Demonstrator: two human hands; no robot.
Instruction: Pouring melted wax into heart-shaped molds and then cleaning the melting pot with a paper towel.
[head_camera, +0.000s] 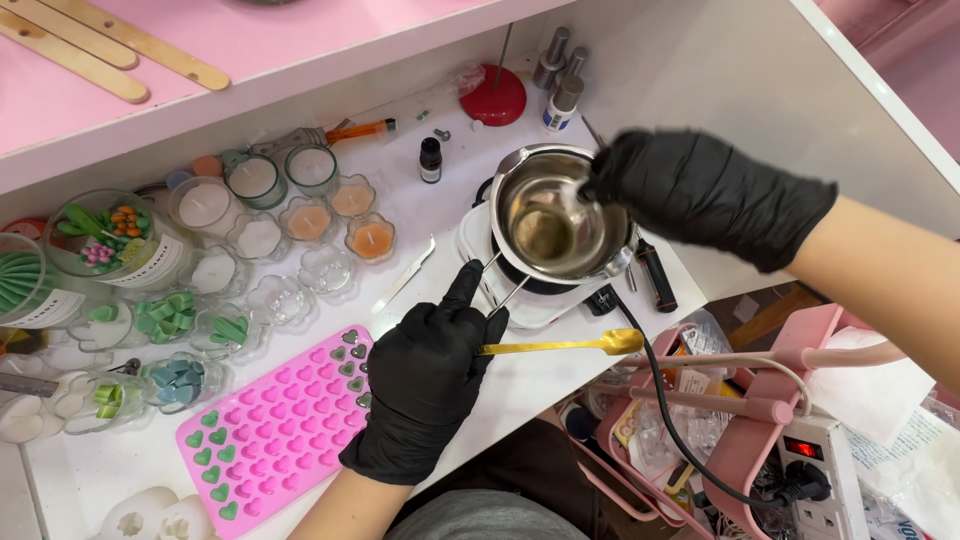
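- Head cam: left hand (425, 385) grips a gold spoon (565, 346), index finger on the melting pot's wire handle (503, 282).
- Right hand (700, 190) pinches something over the steel melting pot (555, 215), can't tell what.

Black gloves on both hands (425, 385), bare forearms.

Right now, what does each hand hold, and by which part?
The left hand holds a gold spoon by its handle end. The right hand grips something thin over the steel pot; what it is cannot be told.
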